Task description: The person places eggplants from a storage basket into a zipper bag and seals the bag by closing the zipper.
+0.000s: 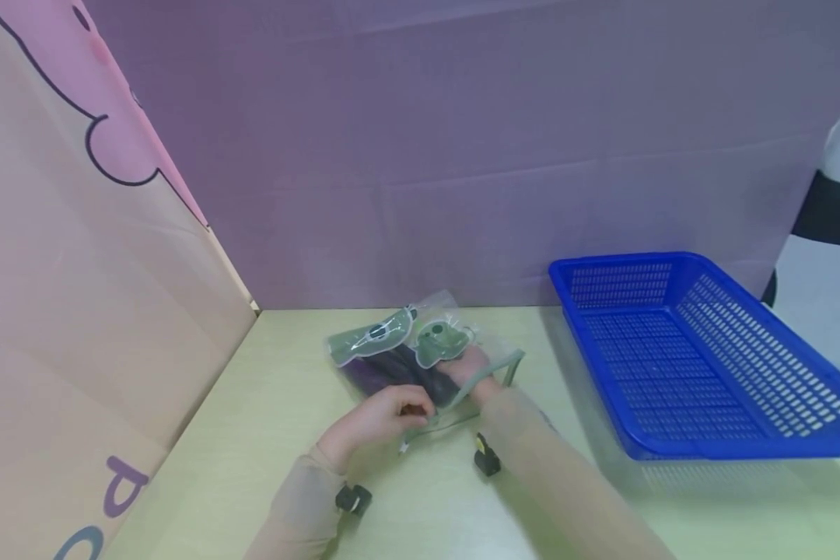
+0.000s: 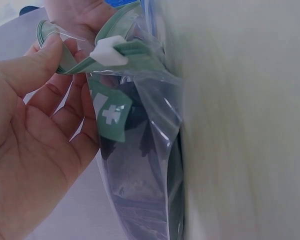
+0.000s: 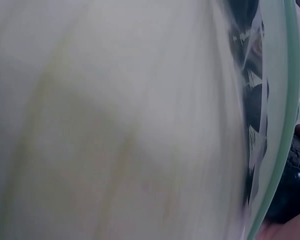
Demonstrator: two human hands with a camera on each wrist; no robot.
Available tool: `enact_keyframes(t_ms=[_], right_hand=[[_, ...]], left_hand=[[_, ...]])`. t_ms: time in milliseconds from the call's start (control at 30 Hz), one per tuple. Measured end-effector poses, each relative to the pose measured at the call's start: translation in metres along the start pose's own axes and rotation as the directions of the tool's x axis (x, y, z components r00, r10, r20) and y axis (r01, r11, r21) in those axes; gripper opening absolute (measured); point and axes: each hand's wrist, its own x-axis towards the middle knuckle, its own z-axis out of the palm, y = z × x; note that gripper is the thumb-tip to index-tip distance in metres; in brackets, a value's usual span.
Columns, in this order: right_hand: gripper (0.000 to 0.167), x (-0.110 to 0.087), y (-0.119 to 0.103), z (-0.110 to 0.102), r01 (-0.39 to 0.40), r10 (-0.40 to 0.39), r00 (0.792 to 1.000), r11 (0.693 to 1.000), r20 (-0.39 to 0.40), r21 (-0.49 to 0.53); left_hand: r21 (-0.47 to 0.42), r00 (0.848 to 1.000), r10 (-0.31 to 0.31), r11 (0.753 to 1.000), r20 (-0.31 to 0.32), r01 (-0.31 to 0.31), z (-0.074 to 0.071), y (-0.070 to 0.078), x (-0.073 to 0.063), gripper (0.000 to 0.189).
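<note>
A clear zip bag with a green edge and green cartoon prints lies on the table, its mouth toward me. Dark purple, glossy contents fill it; their kind is unclear. My left hand pinches the green edge strip between thumb and fingers, close to the white slider. Through the open mouth, my right hand reaches into the bag. Its fingers are hidden by the print and the contents. The right wrist view shows part of that hand beside a dark shiny thing.
To the right stands a blue mesh basket with nothing visible in it. A purple cloth hangs behind the pale table, and a printed cloth hangs at the left. Black wrist cameras sit under the sleeves.
</note>
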Motion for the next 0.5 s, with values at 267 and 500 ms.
enact_keyframes(t_ms=[267, 500], right_hand=[[0.06, -0.013, -0.013, -0.007, 0.0, 0.0, 1.0, 0.998, 0.001, -0.055], [0.058, -0.015, -0.011, -0.01, 0.041, -0.039, 0.999, 0.995, 0.027, -0.089]], left_hand=[[-0.003, 1.0, 0.001, 1.0, -0.001, -0.001, 0.0, 0.001, 0.0, 0.01], [-0.014, 1.0, -0.011, 1.0, 0.002, 0.011, 0.0, 0.002, -0.001, 0.01]])
